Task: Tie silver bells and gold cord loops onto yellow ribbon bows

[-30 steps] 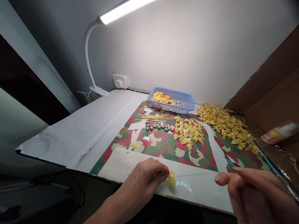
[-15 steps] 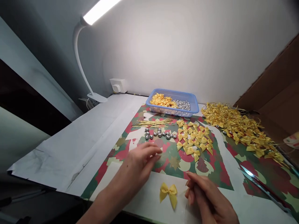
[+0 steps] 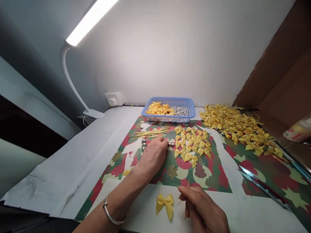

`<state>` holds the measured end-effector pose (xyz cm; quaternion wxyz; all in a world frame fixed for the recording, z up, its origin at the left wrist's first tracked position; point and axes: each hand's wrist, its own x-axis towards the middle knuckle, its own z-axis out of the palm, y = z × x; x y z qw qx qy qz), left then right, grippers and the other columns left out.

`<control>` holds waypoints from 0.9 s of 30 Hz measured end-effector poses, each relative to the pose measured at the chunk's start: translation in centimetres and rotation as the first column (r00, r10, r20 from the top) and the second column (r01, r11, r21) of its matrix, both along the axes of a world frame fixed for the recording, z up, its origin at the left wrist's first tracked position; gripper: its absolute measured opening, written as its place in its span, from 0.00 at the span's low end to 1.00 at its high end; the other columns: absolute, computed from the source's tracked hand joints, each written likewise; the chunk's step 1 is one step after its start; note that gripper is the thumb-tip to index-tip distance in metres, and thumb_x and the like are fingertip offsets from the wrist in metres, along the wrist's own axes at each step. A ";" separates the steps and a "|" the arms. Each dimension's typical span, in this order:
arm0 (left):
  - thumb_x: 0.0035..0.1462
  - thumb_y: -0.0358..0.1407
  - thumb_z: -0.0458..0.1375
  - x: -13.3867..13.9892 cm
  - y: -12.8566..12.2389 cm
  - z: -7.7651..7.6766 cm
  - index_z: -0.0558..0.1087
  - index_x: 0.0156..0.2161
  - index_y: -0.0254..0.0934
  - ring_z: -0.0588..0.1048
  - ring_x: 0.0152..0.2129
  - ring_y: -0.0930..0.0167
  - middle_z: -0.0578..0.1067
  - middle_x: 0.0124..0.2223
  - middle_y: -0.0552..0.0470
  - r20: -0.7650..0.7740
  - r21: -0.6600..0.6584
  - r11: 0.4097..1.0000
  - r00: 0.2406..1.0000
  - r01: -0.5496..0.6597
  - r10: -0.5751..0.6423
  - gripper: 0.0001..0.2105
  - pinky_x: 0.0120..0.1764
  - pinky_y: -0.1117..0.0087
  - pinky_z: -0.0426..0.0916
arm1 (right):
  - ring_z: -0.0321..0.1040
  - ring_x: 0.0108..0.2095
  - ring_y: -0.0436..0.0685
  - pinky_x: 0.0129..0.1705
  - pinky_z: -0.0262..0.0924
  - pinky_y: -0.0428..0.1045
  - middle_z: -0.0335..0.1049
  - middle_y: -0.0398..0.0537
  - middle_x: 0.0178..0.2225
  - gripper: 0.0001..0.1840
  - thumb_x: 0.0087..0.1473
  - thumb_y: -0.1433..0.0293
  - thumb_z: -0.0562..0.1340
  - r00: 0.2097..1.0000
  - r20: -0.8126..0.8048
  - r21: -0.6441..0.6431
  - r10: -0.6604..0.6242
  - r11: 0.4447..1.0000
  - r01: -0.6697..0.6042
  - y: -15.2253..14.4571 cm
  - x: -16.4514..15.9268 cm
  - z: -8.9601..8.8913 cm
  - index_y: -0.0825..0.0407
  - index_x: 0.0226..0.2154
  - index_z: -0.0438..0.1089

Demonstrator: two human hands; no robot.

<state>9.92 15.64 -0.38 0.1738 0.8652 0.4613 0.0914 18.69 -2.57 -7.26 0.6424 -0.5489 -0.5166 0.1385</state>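
Note:
My left hand, with a silver bangle on its wrist, reaches over the row of small silver bells. Its fingers are bent down and drawn together, and their tips are hidden among the bells. Some bells show left of it, others just right of the fingertips. Near the front edge, my right hand pinches a thin gold cord, whose end pokes up above the fingers. Left of that hand, a single yellow ribbon bow lies on the white paper.
Gold cords lie beyond the bells, with yellow bows to their right. A blue basket holds bows and bells. Farther right are a heap of corded bows and scissors. A lamp stands back left.
My left hand has moved forward over the bells, and its fingers have bent down. My right hand keeps its pinch beside the bow. The whole view has shifted slightly.

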 end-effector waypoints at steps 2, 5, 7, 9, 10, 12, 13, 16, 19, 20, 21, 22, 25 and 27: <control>0.67 0.38 0.61 0.0 0.1 0.1 0.73 0.55 0.37 0.79 0.45 0.61 0.77 0.55 0.45 0.038 -0.030 0.999 0.999 -0.012 0.013 0.14 0.46 0.54 0.76 | 0.64 0.21 0.47 0.26 0.65 0.42 0.74 0.43 0.33 0.21 0.67 0.74 0.51 0.999 -0.033 0.008 -0.010 1.000 0.010 0.1 -0.4 0.3 0.39 0.51 0.75; 0.66 0.36 0.60 -0.5 -0.3 1.0 0.77 0.47 0.35 0.79 0.44 0.61 0.79 0.49 0.45 0.168 -0.101 0.994 0.984 -0.037 0.053 0.08 0.47 0.53 0.75 | 0.65 0.19 0.45 0.26 0.67 0.41 0.75 0.39 0.33 0.21 0.68 0.73 0.54 0.981 -0.172 -0.048 -0.087 0.996 0.080 0.3 -0.8 0.9 0.36 0.56 0.70; 0.65 0.35 0.60 -1.4 -1.3 1.6 0.79 0.38 0.35 0.81 0.41 0.59 0.82 0.41 0.45 0.294 -0.189 0.981 0.951 -0.042 0.098 0.07 0.48 0.54 0.76 | 0.69 0.21 0.45 0.28 0.69 0.40 0.77 0.38 0.30 0.16 0.67 0.73 0.57 0.958 -0.262 -0.098 -0.112 0.991 0.089 0.3 -0.8 1.3 0.40 0.52 0.72; 0.64 0.40 0.59 -2.7 -2.9 1.9 0.79 0.39 0.38 0.83 0.36 0.61 0.84 0.37 0.48 0.423 -0.327 0.945 0.892 -0.015 0.161 0.09 0.43 0.59 0.79 | 0.72 0.23 0.47 0.29 0.70 0.40 0.75 0.39 0.26 0.10 0.66 0.73 0.58 0.957 -0.282 -0.094 -0.069 0.995 0.044 0.3 -0.4 1.6 0.45 0.43 0.74; 0.64 0.43 0.59 -3.4 -4.0 1.9 0.79 0.42 0.38 0.84 0.36 0.62 0.84 0.38 0.48 0.472 -0.398 0.917 0.859 0.005 0.199 0.11 0.43 0.62 0.80 | 0.72 0.24 0.48 0.29 0.70 0.41 0.74 0.40 0.26 0.09 0.66 0.73 0.58 0.964 -0.262 -0.075 -0.039 0.997 0.020 0.3 -0.2 1.7 0.46 0.40 0.74; 0.63 0.46 0.59 -4.9 -6.1 1.6 0.78 0.39 0.39 0.85 0.34 0.65 0.85 0.35 0.50 0.536 -0.496 0.868 0.790 0.011 0.297 0.13 0.39 0.67 0.81 | 0.71 0.25 0.48 0.29 0.69 0.42 0.72 0.42 0.30 0.10 0.65 0.73 0.58 0.985 -0.171 -0.032 0.006 0.999 -0.012 0.2 0.4 2.0 0.47 0.38 0.74; 0.61 0.46 0.63 -5.5 -7.2 1.4 0.79 0.38 0.39 0.85 0.34 0.67 0.85 0.36 0.51 0.558 -0.590 0.807 0.736 0.028 0.382 0.12 0.38 0.72 0.80 | 0.71 0.27 0.48 0.30 0.69 0.43 0.71 0.44 0.32 0.10 0.65 0.74 0.59 0.994 -0.104 -0.018 0.029 0.999 -0.031 0.2 0.6 2.2 0.47 0.39 0.75; 0.48 0.38 0.75 -6.6 -9.7 1.1 0.82 0.33 0.38 0.82 0.31 0.74 0.84 0.35 0.53 0.496 -0.868 0.436 0.453 0.238 0.741 0.10 0.37 0.81 0.77 | 0.70 0.29 0.48 0.31 0.67 0.42 0.69 0.44 0.33 0.11 0.63 0.77 0.60 0.994 0.069 -0.001 0.088 0.996 -0.088 -0.2 0.5 3.1 0.47 0.43 0.75; 0.44 0.34 0.78 -7.0 -11.3 1.4 0.84 0.32 0.36 0.80 0.30 0.76 0.83 0.33 0.54 0.435 -0.887 0.336 0.331 0.315 0.837 0.10 0.36 0.82 0.77 | 0.65 0.27 0.47 0.29 0.63 0.43 0.66 0.42 0.29 0.10 0.62 0.78 0.61 0.990 0.127 0.007 0.061 0.998 -0.063 -0.6 -0.3 3.9 0.48 0.42 0.74; 0.43 0.33 0.78 -7.1 -11.6 1.6 0.84 0.32 0.37 0.79 0.30 0.76 0.83 0.33 0.54 0.439 -0.885 0.347 0.307 0.310 0.845 0.11 0.36 0.82 0.77 | 0.64 0.26 0.47 0.28 0.62 0.43 0.65 0.41 0.28 0.10 0.61 0.78 0.61 0.986 0.153 -0.001 0.061 0.998 -0.062 -0.8 -0.6 4.1 0.49 0.41 0.73; 0.43 0.33 0.78 -7.1 -11.9 1.8 0.84 0.32 0.37 0.79 0.30 0.75 0.83 0.34 0.54 0.446 -0.881 0.360 0.289 0.305 0.847 0.11 0.36 0.81 0.77 | 0.64 0.26 0.48 0.27 0.62 0.43 0.64 0.41 0.28 0.09 0.61 0.78 0.61 0.980 0.185 -0.014 0.076 0.997 -0.075 -0.9 -0.9 4.2 0.49 0.40 0.73; 0.42 0.33 0.79 -7.2 -12.1 2.0 0.84 0.32 0.37 0.79 0.31 0.75 0.83 0.34 0.54 0.454 -0.878 0.372 0.280 0.302 0.846 0.11 0.36 0.81 0.77 | 0.64 0.25 0.48 0.27 0.61 0.44 0.64 0.42 0.28 0.09 0.60 0.78 0.62 0.973 0.211 -0.025 0.093 0.996 -0.089 -1.0 -1.3 4.3 0.50 0.40 0.73; 0.42 0.32 0.79 -7.4 -12.6 2.1 0.84 0.32 0.38 0.80 0.32 0.74 0.83 0.34 0.54 0.482 -0.866 0.407 0.267 0.290 0.835 0.11 0.37 0.81 0.76 | 0.63 0.25 0.48 0.26 0.59 0.44 0.64 0.42 0.27 0.08 0.61 0.78 0.61 0.972 0.220 -0.032 0.086 0.996 -0.081 -1.3 -2.1 4.3 0.50 0.38 0.73; 0.41 0.33 0.79 -7.5 -12.9 2.0 0.84 0.31 0.40 0.80 0.33 0.74 0.84 0.34 0.55 0.507 -0.854 0.436 0.265 0.283 0.820 0.11 0.38 0.82 0.76 | 0.62 0.25 0.48 0.26 0.57 0.44 0.63 0.41 0.27 0.08 0.61 0.77 0.60 0.978 0.201 -0.023 0.052 0.999 -0.049 -1.4 -2.5 4.2 0.50 0.38 0.73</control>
